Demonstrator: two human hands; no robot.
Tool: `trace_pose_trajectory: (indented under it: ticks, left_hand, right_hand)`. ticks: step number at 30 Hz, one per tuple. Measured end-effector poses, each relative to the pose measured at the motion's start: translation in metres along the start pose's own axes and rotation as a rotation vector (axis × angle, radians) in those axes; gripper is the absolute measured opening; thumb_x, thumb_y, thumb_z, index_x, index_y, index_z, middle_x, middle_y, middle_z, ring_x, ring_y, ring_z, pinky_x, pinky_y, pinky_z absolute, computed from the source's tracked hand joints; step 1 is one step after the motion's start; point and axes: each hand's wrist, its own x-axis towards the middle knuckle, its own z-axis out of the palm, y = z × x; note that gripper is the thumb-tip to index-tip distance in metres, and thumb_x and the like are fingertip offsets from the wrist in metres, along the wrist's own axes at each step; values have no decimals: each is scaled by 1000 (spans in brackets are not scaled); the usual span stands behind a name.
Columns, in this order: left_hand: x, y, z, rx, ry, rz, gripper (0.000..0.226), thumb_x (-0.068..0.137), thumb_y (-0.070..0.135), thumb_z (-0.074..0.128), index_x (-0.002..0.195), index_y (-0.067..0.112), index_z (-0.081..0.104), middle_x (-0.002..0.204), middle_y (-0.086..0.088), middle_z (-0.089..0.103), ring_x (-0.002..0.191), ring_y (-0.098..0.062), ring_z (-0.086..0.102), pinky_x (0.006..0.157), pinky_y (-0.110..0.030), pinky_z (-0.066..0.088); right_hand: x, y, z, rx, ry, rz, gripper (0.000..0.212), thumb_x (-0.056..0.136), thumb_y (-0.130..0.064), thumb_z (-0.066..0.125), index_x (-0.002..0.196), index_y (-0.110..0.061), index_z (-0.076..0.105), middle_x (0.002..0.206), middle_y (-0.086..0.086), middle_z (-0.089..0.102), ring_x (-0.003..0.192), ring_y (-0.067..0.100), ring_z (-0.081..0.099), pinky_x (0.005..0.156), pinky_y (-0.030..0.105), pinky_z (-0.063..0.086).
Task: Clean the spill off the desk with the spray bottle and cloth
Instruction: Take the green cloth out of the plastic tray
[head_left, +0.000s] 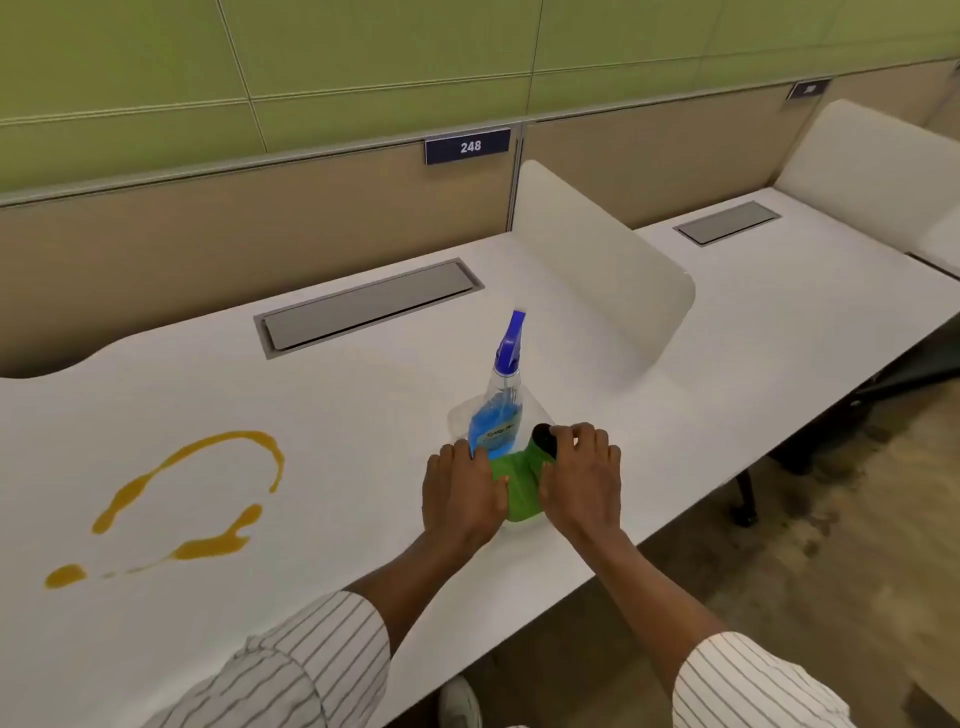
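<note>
White study-carrel surface (363, 415) under a green wall, with a numbered plate and a closed cable hatch (366, 309) at the back. An orange-brown spill (208, 499) lies in loops and drops well to the left of the spray bottle (498, 410), untouched. That bottle stands upright, blue liquid low in it, nozzle pointing away from the person. Just in front of the bottle lies a green cloth (519, 488), with a dark object at its far corner that cannot be identified. Left hand (460, 499) rests flat, fingers spread, its tips at the bottle's base and the cloth's left edge; its grip is open, closed on nothing. Right hand (582, 483) curls over the cloth's right side; whether that grip has closed cannot be told. Judgement: both hands are placed to gather the supplies; cleaning has not begun.
</note>
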Motion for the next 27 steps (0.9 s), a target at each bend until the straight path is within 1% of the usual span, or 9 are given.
trace_pose_trajectory:
  ticks: [3,6,8,12,15,19,23,25,27]
  left_hand:
    - [8,7,6,15,-31,-85,40,102,45,58,130,16,57,123,-4,62,112,-21,56,97,-32,44]
    - [16,10,4,76,-105,-147,33,97,40,66,119,15,66,115,-4,64,109,-22,57,93,-32,41]
    - [22,9,5,117,-132,-157,34,96,44,68,116,16,68,115,-5,65,110,-24,57,93,-33,41]
    - [30,11,10,168,-173,-201,50,93,58,70,121,17,67,121,-7,64,117,-26,55,99,-37,43]
    - [34,14,15,187,-181,-238,59,89,64,72,125,17,65,127,-9,61,121,-27,53,101,-38,42]
    - [40,14,16,143,-220,-308,58,89,65,72,126,20,64,130,-8,60,125,-26,52,102,-37,42]
    - [45,15,15,104,-224,-362,45,92,51,73,124,20,66,131,-8,56,126,-27,49,102,-36,41]
    - [48,16,16,83,-211,-387,39,93,43,74,124,20,67,136,-8,52,132,-28,45,106,-37,41]
    - [49,16,16,64,-204,-416,38,92,42,75,124,22,66,141,-9,49,139,-29,39,110,-40,40]
  right_hand:
    - [3,7,0,-40,-77,15,34,85,-17,72,118,-11,67,106,11,69,96,30,62,82,43,54]
    - [5,9,2,-87,-99,-1,32,86,-21,74,116,-12,67,103,10,68,93,29,61,81,43,53]
    - [8,9,4,-126,-84,-12,28,88,-26,75,112,-12,68,100,9,68,91,28,60,80,42,52]
    - [13,3,6,-170,-138,17,24,89,-31,76,103,-12,70,95,8,68,88,27,59,79,41,48]
    - [16,0,9,-186,-176,34,23,92,-30,72,106,-13,70,98,7,69,92,26,59,83,41,48]
    - [22,-1,11,-166,-197,80,19,94,-27,68,107,-13,68,99,7,69,95,26,59,87,40,47]
    - [24,-1,12,-146,-213,120,16,93,-24,68,104,-13,70,97,6,70,94,27,58,87,41,46]
    - [25,-2,13,-123,-213,138,16,93,-25,68,104,-14,71,98,5,70,95,26,58,87,40,46]
    - [26,-1,13,-97,-210,159,17,95,-28,66,105,-16,71,99,3,69,96,25,58,89,40,45]
